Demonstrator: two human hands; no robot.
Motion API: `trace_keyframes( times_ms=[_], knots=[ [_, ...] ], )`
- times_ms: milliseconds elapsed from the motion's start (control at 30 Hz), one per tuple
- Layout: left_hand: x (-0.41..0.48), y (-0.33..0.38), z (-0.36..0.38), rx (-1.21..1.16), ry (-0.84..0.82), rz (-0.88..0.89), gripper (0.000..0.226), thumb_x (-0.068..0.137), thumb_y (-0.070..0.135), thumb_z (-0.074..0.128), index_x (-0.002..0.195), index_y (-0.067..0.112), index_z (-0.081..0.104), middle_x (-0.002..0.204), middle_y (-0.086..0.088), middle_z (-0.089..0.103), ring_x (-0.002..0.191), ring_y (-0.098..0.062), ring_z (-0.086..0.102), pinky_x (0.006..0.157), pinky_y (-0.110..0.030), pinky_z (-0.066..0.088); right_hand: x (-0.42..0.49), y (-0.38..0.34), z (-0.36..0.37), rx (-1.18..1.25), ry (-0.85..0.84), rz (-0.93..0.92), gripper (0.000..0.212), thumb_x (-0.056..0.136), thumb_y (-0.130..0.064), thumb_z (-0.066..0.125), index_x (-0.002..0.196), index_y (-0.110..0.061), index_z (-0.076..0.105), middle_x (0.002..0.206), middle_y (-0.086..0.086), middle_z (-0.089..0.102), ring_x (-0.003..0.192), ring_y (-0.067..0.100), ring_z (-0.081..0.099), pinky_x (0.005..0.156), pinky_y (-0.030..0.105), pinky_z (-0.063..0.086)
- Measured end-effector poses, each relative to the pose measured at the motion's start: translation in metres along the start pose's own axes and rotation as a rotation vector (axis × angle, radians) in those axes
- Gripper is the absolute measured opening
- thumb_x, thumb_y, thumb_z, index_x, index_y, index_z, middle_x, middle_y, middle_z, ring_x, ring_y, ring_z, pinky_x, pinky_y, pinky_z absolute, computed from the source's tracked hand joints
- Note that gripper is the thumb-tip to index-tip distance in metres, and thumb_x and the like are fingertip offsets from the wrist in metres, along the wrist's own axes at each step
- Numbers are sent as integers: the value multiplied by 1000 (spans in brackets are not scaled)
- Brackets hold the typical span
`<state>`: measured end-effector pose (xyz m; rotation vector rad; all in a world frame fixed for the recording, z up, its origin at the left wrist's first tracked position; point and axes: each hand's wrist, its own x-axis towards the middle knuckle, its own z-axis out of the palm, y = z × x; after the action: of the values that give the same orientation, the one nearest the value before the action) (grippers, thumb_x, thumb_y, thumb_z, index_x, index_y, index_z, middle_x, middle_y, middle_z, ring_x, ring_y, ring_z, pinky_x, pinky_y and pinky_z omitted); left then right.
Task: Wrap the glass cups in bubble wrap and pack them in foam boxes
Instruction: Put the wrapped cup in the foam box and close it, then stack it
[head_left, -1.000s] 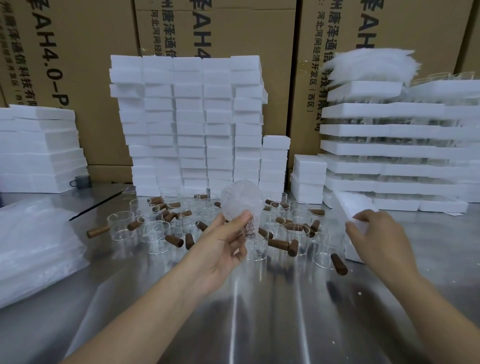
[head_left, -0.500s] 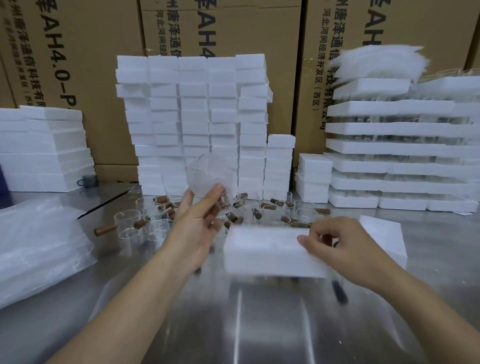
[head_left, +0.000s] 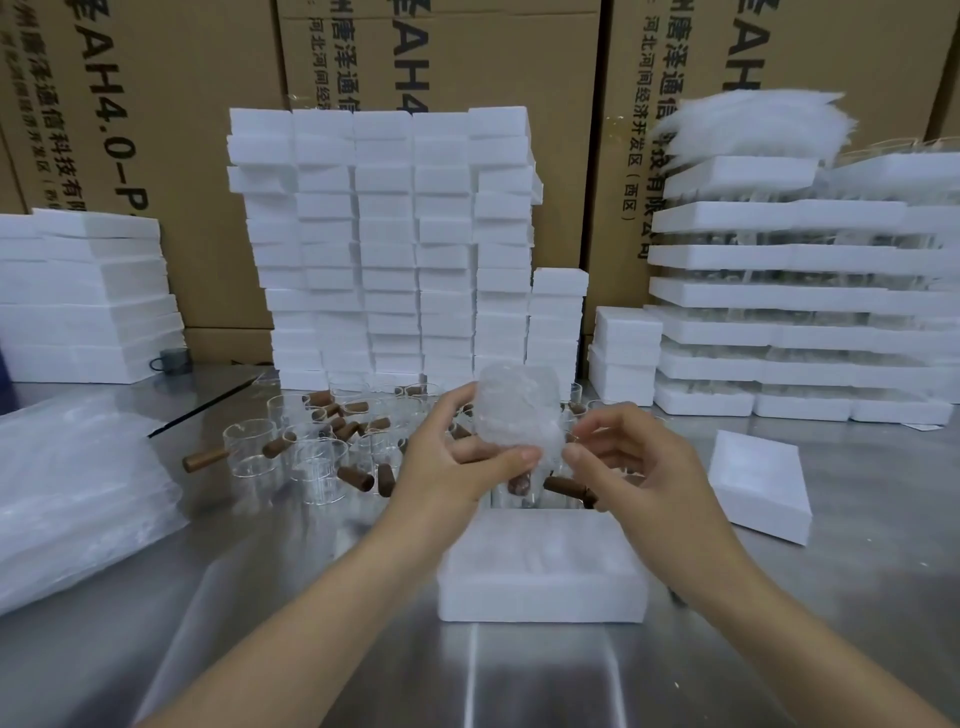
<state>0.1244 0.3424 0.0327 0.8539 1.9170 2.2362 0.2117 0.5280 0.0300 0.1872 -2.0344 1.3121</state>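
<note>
Left hand (head_left: 452, 457) grips the wrapped cup (head_left: 514, 410), right hand (head_left: 641, 467) pinches its lower edge; foam box (head_left: 540, 571) lies just below both.

The left hand (head_left: 447, 467) grips a bubble-wrapped cup (head_left: 514, 410) and the right hand (head_left: 639, 467) pinches its wrap, above a white foam box (head_left: 540, 582) on the near tabletop (head_left: 311, 623). A flat foam piece (head_left: 758, 483) lies to the right, and bare glass cups (head_left: 317, 467) stand farther back.

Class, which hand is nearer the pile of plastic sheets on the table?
Left. The left hand grips the wrapped cup to the right of the pile; the right hand pinches it farther right.
</note>
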Motion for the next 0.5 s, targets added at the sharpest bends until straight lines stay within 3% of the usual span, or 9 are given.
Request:
trace_keyframes(
  times_ms=[67, 300, 433, 500],
  knots=[
    [-3, -3, 6, 38, 15, 15, 84, 78, 19, 95, 145, 39, 49, 101, -2, 84, 97, -17, 81, 77, -21, 58, -2, 1, 7, 71, -5, 42, 11, 95, -24, 78, 102, -28, 71, 96, -3, 78, 92, 17, 75, 70, 24, 57],
    [-8, -7, 14, 87, 77, 39, 77, 80, 19, 93, 141, 37, 49, 96, 0, 84, 94, -15, 80, 78, -24, 54, -6, 7, 17, 210, 26, 111, 23, 93, -20, 82, 112, -30, 74, 99, -3, 80, 92, 15, 79, 79, 30, 64],
    [-9, 0, 12, 32, -19, -3, 67, 88, 14, 86, 141, 36, 52, 106, -2, 83, 102, -20, 80, 78, -26, 60, -5, 8, 14, 222, 71, 96, 31, 92, -15, 82, 119, -30, 75, 105, -5, 80, 97, 16, 78, 86, 37, 64],
    [-9, 6, 14, -38, -57, -51, 56, 85, 22, 79, 135, 38, 61, 112, 2, 81, 102, -26, 80, 77, -26, 63, -4, 9, 10, 129, 95, 85, 32, 90, -19, 83, 116, -35, 76, 107, -11, 79, 103, 11, 75, 87, 35, 61]
  ],
)
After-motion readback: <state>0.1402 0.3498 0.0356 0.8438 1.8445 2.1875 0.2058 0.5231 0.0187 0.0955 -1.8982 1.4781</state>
